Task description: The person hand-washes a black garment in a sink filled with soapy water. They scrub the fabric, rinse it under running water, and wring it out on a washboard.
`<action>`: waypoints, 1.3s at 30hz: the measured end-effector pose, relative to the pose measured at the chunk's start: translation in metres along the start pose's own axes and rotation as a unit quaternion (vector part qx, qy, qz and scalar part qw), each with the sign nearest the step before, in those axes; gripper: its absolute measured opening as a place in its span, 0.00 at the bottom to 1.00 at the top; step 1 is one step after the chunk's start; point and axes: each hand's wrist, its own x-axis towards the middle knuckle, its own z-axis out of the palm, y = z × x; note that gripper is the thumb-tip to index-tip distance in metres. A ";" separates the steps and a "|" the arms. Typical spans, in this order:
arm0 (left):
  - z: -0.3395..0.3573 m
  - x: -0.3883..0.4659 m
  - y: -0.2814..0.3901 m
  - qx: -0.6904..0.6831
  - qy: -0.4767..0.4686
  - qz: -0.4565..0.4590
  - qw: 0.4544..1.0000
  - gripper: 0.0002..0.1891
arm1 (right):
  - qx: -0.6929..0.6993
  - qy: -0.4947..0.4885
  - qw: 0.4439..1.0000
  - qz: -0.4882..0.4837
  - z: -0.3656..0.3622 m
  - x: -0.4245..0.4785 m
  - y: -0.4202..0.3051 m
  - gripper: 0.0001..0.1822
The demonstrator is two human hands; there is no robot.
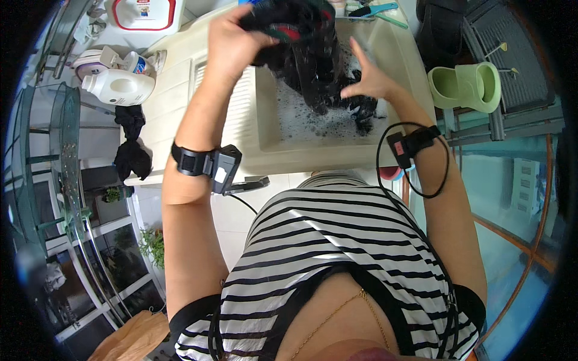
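My left hand grips the upper edge of a wet black garment and holds it above the basin of a cream laundry sink. Red and green show at the garment's raised part, while its lower part hangs into sudsy water. To the right of the cloth, my right hand is spread, thumb and fingers apart. Its thumb tip is close to the black fabric; whether they touch I cannot tell. A ribbed washboard surface lies left of the basin, partly behind my left forearm.
A white detergent bottle lies at the sink's left, beside another container. Black cloth hangs over the left edge. A blue-handled brush rests at the back right. Light green holders stand right of the sink.
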 end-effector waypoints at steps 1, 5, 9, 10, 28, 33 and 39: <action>-0.012 0.009 0.005 -0.024 0.008 0.007 1.000 0.24 | -0.022 0.007 1.000 0.018 0.013 -0.002 0.000 0.78; -0.025 0.037 0.082 -0.260 0.058 0.008 0.964 0.16 | -0.128 -0.081 0.985 0.086 0.062 0.037 0.041 0.83; -0.023 0.063 0.125 -0.381 0.068 0.025 0.922 0.07 | -0.032 -0.094 0.995 0.027 0.098 0.058 0.065 0.80; -0.035 0.063 0.135 -0.377 0.057 0.022 0.924 0.06 | -0.032 -0.105 0.994 0.019 0.115 0.064 0.057 0.75; -0.027 -0.003 -0.115 -0.377 0.201 -0.196 0.883 0.19 | 0.374 0.124 0.919 0.036 -0.044 0.063 -0.129 0.17; 0.047 -0.045 -0.191 -0.294 0.129 -0.493 0.809 0.19 | 0.379 0.105 0.918 -0.047 -0.061 0.051 -0.171 0.12; 0.103 -0.058 -0.279 0.069 -0.013 -0.483 0.873 0.46 | -0.083 0.055 0.984 0.149 -0.014 0.053 -0.037 0.20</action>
